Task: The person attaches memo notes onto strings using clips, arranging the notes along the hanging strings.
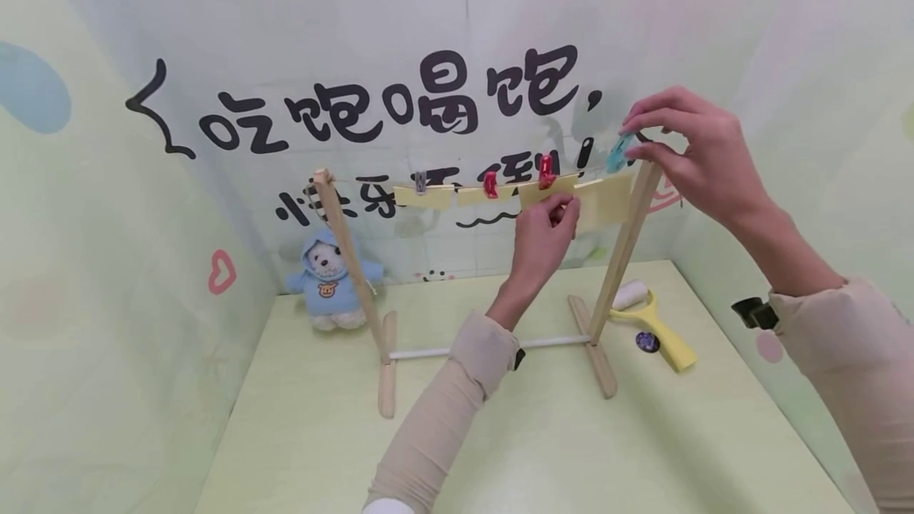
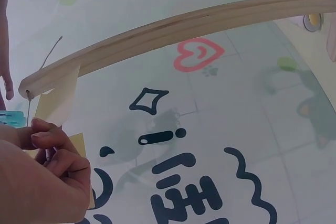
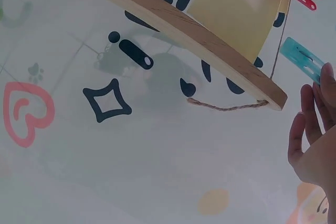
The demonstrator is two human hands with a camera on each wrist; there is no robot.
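My left hand (image 1: 541, 232) pinches the edge of a yellow paper (image 1: 605, 203) near the right end of a string. The right hand (image 1: 689, 145) holds a blue clothespin (image 1: 620, 153) between thumb and fingers, just above that paper. In the right wrist view the blue clothespin (image 3: 302, 57) is apart from both the string (image 3: 281, 40) and the paper (image 3: 241, 14). Along the string hang more yellow papers (image 1: 423, 197), held by a grey clothespin (image 1: 420, 182), a red clothespin (image 1: 490, 185) and another red clothespin (image 1: 546, 171).
A wooden frame with a left post (image 1: 350, 260), a right post (image 1: 624, 260) and a white bottom bar (image 1: 421, 353) stands on the table (image 1: 571, 450). A plush toy (image 1: 331, 284) in blue sits behind at left. A yellow-handled roller (image 1: 667, 331) lies at right beside a dark round disc (image 1: 647, 342).
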